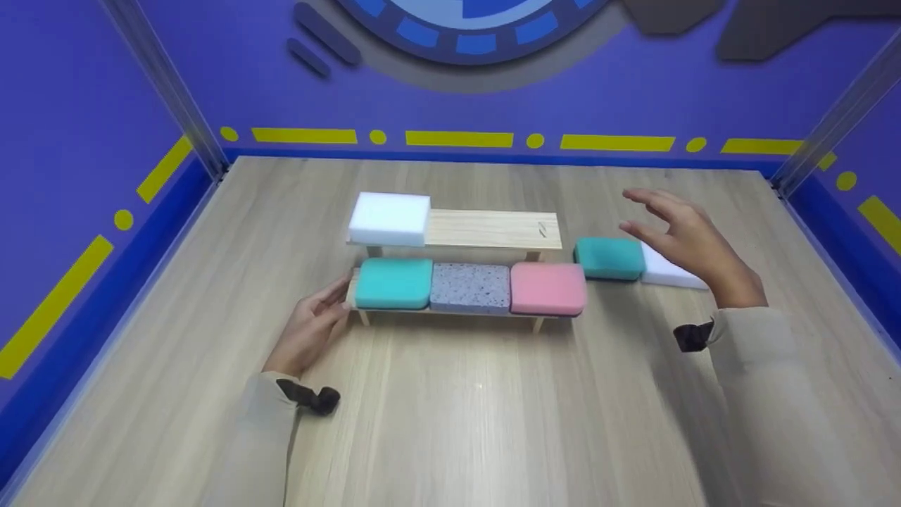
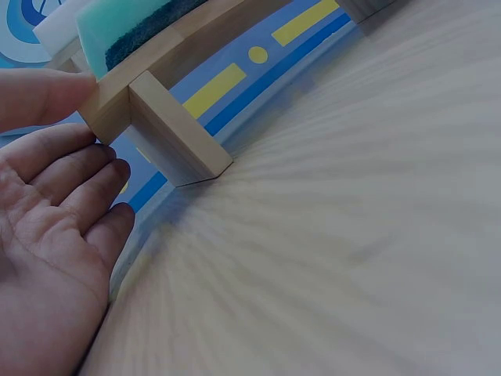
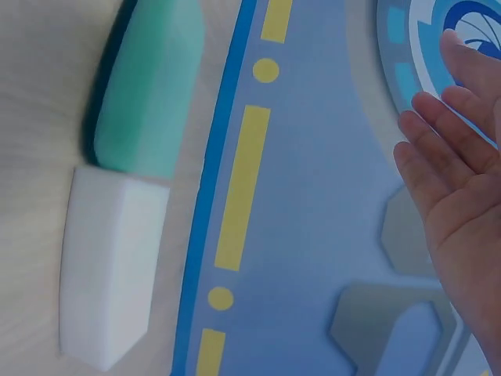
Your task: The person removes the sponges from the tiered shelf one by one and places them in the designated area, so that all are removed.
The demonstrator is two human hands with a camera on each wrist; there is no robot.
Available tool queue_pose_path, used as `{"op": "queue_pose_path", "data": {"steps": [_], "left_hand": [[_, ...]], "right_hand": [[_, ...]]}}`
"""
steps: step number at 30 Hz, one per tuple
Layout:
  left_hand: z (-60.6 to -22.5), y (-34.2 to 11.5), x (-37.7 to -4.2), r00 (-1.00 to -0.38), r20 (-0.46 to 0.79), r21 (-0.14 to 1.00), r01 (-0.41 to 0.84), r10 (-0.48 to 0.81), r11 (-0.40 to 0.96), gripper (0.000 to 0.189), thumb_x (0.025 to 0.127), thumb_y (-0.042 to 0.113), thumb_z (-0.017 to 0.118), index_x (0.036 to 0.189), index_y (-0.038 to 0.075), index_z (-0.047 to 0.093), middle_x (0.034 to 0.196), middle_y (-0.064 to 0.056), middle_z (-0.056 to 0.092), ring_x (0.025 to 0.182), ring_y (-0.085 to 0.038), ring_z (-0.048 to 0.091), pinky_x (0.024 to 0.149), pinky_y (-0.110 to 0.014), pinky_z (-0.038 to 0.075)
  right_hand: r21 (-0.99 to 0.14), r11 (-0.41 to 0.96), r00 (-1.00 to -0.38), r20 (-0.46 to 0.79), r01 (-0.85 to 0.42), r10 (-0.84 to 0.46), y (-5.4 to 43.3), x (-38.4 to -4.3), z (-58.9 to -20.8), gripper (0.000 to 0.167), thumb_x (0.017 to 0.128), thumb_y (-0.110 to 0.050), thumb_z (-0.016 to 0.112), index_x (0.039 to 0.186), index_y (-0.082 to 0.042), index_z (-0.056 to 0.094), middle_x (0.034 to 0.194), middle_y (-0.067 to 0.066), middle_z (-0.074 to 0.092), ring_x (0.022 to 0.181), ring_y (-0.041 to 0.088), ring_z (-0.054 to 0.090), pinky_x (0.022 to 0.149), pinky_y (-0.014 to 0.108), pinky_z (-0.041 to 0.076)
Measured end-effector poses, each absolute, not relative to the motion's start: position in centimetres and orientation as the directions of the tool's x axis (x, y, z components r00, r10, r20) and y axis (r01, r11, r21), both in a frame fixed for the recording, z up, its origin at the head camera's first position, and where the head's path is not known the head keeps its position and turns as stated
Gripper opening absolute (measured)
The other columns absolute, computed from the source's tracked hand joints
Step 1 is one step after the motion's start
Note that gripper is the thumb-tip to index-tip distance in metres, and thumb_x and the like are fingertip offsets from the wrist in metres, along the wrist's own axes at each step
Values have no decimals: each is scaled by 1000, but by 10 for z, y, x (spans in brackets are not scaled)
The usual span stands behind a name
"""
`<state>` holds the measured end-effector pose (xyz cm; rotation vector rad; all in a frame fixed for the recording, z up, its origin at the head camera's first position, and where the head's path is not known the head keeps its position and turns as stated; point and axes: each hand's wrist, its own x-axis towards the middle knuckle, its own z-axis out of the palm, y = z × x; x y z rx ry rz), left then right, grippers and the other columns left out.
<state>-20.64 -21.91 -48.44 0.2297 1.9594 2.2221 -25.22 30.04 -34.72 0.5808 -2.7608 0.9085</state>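
Note:
My left hand [image 1: 307,327] pinches the left end of a low two-tier wooden stand [image 1: 493,229]. In the left wrist view the thumb [image 2: 43,98] lies against the board's end and the fingers lie below it. On the front tier sit a teal sponge [image 1: 394,283], a speckled grey block [image 1: 470,287] and a pink sponge [image 1: 548,288] in a row. A white foam block [image 1: 390,217] rests on the left of the back tier. My right hand [image 1: 686,236] hovers with fingers spread, holding nothing, above a second teal sponge [image 1: 609,258] and a second white block [image 1: 665,270].
The stand is on a wood-grain table [image 1: 450,422]. Blue-purple panels [image 1: 464,105] with yellow markings rise along the back and both sides. The second teal sponge and white block lie end to end on the tabletop, right of the stand.

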Motion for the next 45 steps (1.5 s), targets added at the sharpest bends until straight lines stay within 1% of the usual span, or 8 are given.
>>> {"op": "queue_pose_path", "data": {"steps": [6, 12, 19, 23, 30, 35, 42, 45], "left_hand": [[-483, -220, -206, -977, -6, 997, -22, 211, -73, 60, 96, 8, 55, 149, 0, 29, 158, -12, 26, 146, -22, 23, 111, -18, 33], [-481, -219, -206, -977, -7, 998, -18, 215, -52, 59, 96, 9, 55, 149, 0, 29, 157, -12, 27, 146, -20, 25, 109, -15, 35], [-482, -218, -207, -972, 19, 986, -20, 235, -163, 61, 96, 3, 52, 149, -5, 23, 159, -17, 21, 147, -24, 20, 108, -14, 36], [-482, -217, -207, -974, 18, 987, -20, 227, -162, 60, 96, 2, 51, 149, -5, 23, 158, -17, 22, 147, -25, 20, 108, -13, 36], [-484, -217, -206, -976, 24, 980, -20, 217, -196, 59, 96, -1, 50, 148, -6, 24, 158, -19, 22, 147, -26, 21, 108, -14, 36], [-485, -216, -206, -979, 18, 976, -27, 203, -215, 59, 95, -3, 49, 148, -7, 24, 157, -20, 23, 146, -26, 22, 107, -15, 37], [-485, -216, -207, -979, 14, 978, -29, 206, -205, 59, 95, -3, 49, 148, -8, 24, 157, -21, 22, 146, -27, 21, 107, -14, 38], [-485, -216, -207, -978, 10, 978, -34, 208, -206, 58, 95, -3, 49, 148, -7, 24, 157, -20, 23, 146, -26, 22, 107, -14, 38]], "right_hand": [[-545, 738, -917, 236, -399, -322, 281, -255, -341, 57, 93, -34, 62, 142, -7, 47, 144, 17, 47, 132, 40, 43, 106, 60, 39], [-560, 696, -892, 243, -450, -382, 263, -258, -334, 57, 93, -31, 63, 142, -7, 46, 144, 18, 47, 132, 42, 43, 108, 58, 38], [-564, 666, -870, 247, -487, -427, 245, -261, -329, 55, 93, -29, 63, 141, -7, 48, 144, 17, 48, 133, 39, 44, 109, 54, 38], [-589, 639, -861, 235, -495, -451, 235, -264, -327, 56, 93, -27, 64, 142, -6, 47, 145, 17, 47, 136, 36, 41, 111, 52, 36], [-642, 619, -870, 164, -452, -465, 217, -266, -323, 62, 92, -29, 65, 145, -7, 42, 150, 14, 40, 140, 33, 36, 116, 48, 32], [-643, 601, -854, 170, -474, -492, 203, -267, -322, 62, 91, -27, 66, 144, -6, 43, 150, 14, 40, 139, 33, 38, 116, 47, 33], [-626, 583, -829, 200, -518, -522, 185, -270, -323, 63, 91, -28, 67, 143, -3, 43, 149, 15, 42, 139, 32, 38, 116, 46, 33], [-624, 583, -827, 199, -521, -526, 177, -270, -323, 63, 91, -29, 66, 144, -4, 43, 149, 14, 42, 138, 31, 40, 115, 45, 35]]}}
